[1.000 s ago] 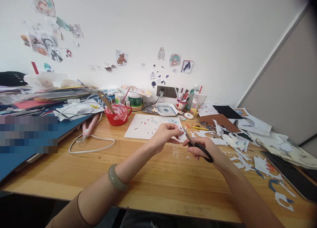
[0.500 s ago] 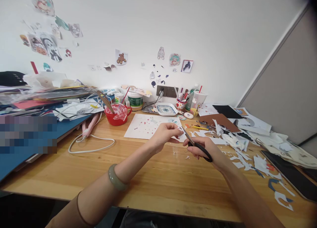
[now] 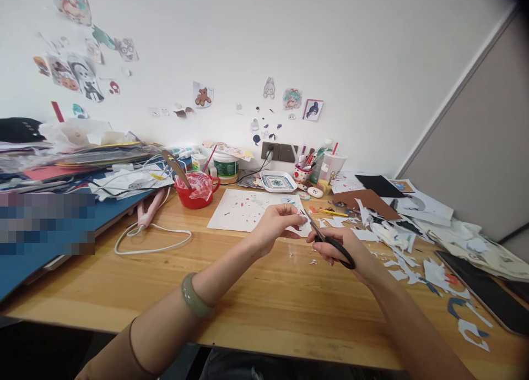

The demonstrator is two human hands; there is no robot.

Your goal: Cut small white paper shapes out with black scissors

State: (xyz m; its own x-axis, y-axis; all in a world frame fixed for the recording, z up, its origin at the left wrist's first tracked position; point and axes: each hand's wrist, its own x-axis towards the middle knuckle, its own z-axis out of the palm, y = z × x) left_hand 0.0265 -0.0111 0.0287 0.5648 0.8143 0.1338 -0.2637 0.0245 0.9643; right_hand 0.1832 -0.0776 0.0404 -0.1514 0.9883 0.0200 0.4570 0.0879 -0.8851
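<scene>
My right hand [image 3: 341, 249] grips a pair of black-handled scissors [image 3: 336, 249], its fingers around the handles. The blades point up and left, toward my left hand [image 3: 283, 223]. Its thumb and fingers are pinched together near the blade tips, on what looks like a tiny piece of paper, mostly hidden by the fingers. Behind that hand lies a white sheet [image 3: 231, 209] with small coloured cut-outs spread over it. A few small paper snippets [image 3: 313, 262] lie on the wooden table [image 3: 248, 292] below the hands.
On the left stand a red cup [image 3: 196, 197] with plastic wrap and a pink corded tool [image 3: 149, 210]. A patterned square dish [image 3: 278, 182] and a pen cup [image 3: 303, 174] are at the back. Paper scraps [image 3: 403, 264], a brown sheet [image 3: 363, 202] and a dark tablet [image 3: 487, 292] occupy the right.
The scissors and both hands have barely shifted; the blades appear slightly closer together. Everything on the table stays where it was.
</scene>
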